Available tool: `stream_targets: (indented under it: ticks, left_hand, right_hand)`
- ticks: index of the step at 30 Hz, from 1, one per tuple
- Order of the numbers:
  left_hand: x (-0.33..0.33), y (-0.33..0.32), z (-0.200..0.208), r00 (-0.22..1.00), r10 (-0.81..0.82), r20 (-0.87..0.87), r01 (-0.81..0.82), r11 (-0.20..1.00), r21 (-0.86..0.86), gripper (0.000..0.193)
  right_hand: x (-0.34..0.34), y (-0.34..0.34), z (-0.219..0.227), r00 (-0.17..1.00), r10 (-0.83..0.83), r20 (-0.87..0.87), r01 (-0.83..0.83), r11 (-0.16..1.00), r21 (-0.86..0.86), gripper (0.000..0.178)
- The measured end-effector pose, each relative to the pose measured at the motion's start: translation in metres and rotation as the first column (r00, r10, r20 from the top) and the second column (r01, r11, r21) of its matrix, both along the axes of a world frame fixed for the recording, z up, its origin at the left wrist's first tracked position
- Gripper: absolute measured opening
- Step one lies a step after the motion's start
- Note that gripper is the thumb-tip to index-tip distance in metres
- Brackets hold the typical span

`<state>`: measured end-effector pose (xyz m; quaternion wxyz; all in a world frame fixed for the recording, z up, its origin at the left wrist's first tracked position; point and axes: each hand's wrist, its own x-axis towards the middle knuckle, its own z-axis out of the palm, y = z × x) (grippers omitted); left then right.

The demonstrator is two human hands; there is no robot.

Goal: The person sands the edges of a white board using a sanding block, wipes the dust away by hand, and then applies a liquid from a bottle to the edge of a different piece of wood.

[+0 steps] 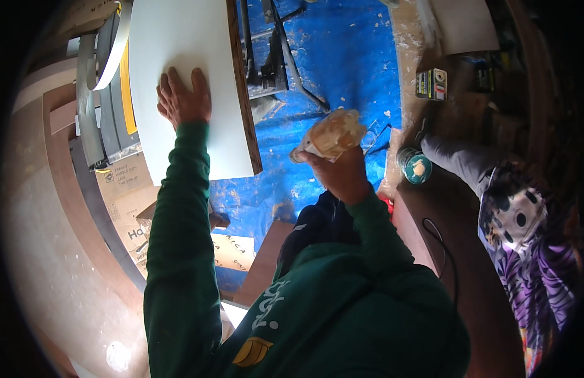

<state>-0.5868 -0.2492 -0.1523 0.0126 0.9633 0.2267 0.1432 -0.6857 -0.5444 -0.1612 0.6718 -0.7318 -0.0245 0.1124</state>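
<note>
My left hand [185, 97] lies flat with its fingers apart on a white board [197, 148]. The board has a brown, rough-looking right edge and rests raised above the floor. Off to the right of the board, my right hand [342, 176] is closed around a translucent, crumpled-looking plastic container [333, 134] with amber and whitish patches on it. It is held tilted in the air, over the blue floor sheet. What exactly is inside it, I cannot make out.
A blue sheet [361, 63] with pale flecks covers the floor, and dark metal legs [292, 57] stand on it. Left of the board are a grey and yellow piece [119, 75] and cardboard [125, 189]. A round tin [415, 167], a small box [432, 85] and patterned cloth [522, 217] lie right.
</note>
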Motion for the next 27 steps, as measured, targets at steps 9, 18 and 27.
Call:
stream_targets:
  ticks: [9,18,27]
  left_hand:
    - [-0.008,-0.003,0.003,0.999,-0.008,0.032,0.009,1.0,-0.014,0.068]
    - [-0.012,0.002,0.001,0.999,0.011,0.05,-0.009,0.999,-0.041,0.072]
    - [-0.014,-0.011,0.006,0.999,0.023,0.038,-0.02,0.998,-0.067,0.071]
  right_hand:
    - [-0.048,0.028,0.025,0.944,-0.173,-0.279,0.298,0.808,0.507,0.043]
    - [-0.076,0.039,0.014,0.871,-0.418,-0.26,0.491,0.769,0.408,0.042]
    - [-0.077,0.03,0.019,0.85,-0.387,-0.357,0.521,0.709,0.475,0.038]
